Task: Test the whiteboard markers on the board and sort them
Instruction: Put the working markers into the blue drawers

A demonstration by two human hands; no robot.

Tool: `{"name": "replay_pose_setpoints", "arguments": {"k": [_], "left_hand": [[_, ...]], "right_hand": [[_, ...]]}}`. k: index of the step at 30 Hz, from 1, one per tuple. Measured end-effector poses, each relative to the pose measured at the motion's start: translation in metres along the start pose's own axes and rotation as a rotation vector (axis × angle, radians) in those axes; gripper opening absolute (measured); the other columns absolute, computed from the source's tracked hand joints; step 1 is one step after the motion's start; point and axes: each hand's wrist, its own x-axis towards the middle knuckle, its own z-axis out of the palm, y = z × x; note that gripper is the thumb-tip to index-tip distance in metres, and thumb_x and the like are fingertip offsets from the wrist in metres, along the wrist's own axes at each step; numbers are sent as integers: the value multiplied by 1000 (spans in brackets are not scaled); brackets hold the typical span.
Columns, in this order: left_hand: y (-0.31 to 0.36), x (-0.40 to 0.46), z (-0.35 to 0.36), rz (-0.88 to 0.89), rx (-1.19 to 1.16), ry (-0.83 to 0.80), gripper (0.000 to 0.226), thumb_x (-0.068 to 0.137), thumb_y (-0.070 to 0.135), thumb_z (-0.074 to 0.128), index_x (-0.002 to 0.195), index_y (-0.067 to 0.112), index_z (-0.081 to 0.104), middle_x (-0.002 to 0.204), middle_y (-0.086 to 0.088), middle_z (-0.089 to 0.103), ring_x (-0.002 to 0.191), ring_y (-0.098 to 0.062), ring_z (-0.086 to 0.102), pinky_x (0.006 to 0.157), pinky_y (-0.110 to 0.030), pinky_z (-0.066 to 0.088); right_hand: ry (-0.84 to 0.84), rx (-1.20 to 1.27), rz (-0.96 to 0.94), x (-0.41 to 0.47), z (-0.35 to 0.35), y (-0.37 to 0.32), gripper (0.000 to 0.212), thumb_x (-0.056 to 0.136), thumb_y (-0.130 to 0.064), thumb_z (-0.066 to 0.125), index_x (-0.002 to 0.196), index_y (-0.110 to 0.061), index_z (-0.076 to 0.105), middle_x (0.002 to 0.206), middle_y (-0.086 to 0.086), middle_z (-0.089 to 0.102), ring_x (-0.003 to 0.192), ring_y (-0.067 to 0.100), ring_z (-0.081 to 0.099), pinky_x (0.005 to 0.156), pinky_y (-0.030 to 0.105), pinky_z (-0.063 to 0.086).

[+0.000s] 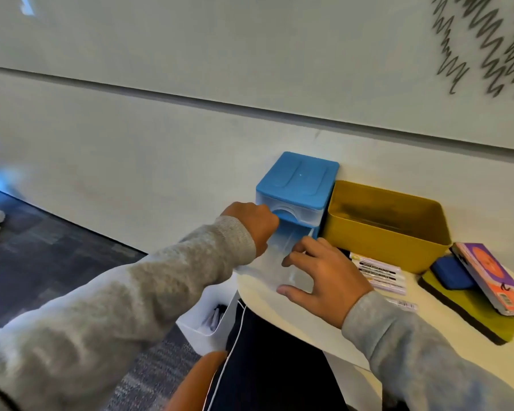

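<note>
From my head camera, looking down: my left hand reaches to the front of the small blue drawer unit, which stands on the white tabletop against the wall. My left fingers are curled in at the rounded pull of the upper drawer; whether they actually grip it I cannot tell, since the knuckles hide the tips.

My right hand rests on a clear drawer that sticks out from the bottom of the unit toward me. The fingers are spread and bent over its top edge, and the thumb lies along its near end, so the hand holds the drawer.

Just right of that hand lies a bunch of whiteboard markers with pale barrels and dark labels, side by side on the tabletop in front of the yellow bin. One more marker lies apart, nearer to me, by my right sleeve. The bin touches the right side of the drawer unit.

Further right, a blue eraser and a purple and orange box lie on a yellow-green pad. On the whiteboard above, at the upper right, are dark zigzag scribbles.
</note>
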Motion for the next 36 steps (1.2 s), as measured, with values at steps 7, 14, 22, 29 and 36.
{"name": "replay_pose_setpoints", "arguments": {"k": [7, 14, 22, 29, 36], "left_hand": [[7, -1, 3, -45, -71, -12, 43, 94, 27, 60, 134, 23, 44, 104, -4, 62, 75, -23, 52, 80, -36, 57], [-10, 5, -15, -135, -373, -96, 44, 83, 43, 70, 120, 24, 55, 88, 4, 53, 79, -21, 58, 75, -33, 53], [-58, 5, -40, 37, -591, -222, 15, 91, 23, 64, 105, 22, 70, 79, 0, 71, 56, -9, 63, 69, -28, 59], [-85, 4, -37, 110, -823, -171, 13, 98, 17, 60, 110, 17, 66, 89, 4, 64, 69, -8, 58, 65, -22, 54], [-71, 4, -7, 233, -777, 117, 9, 100, 24, 55, 107, 22, 61, 101, 3, 55, 87, -9, 49, 79, -27, 42]], "right_hand": [[41, 81, 23, -3, 6, 1, 45, 88, -62, 61, 119, -30, 66, 116, -10, 51, 109, 13, 49, 93, 32, 49], [113, 92, 21, -3, 11, 7, 43, 87, -62, 63, 114, -29, 68, 111, -11, 53, 103, 12, 50, 88, 32, 51], [230, 7, 68, 0, 12, 9, 47, 83, -62, 65, 120, -35, 60, 129, -10, 46, 116, 17, 45, 96, 37, 48], [328, -86, 203, 19, 3, 15, 106, 73, -67, 73, 155, -39, 12, 165, -6, 7, 148, 26, 15, 115, 50, 25], [264, -215, 201, 37, -2, 35, 111, 78, -67, 67, 160, -24, 6, 168, -3, 8, 154, 21, 3, 120, 50, 17]]}}
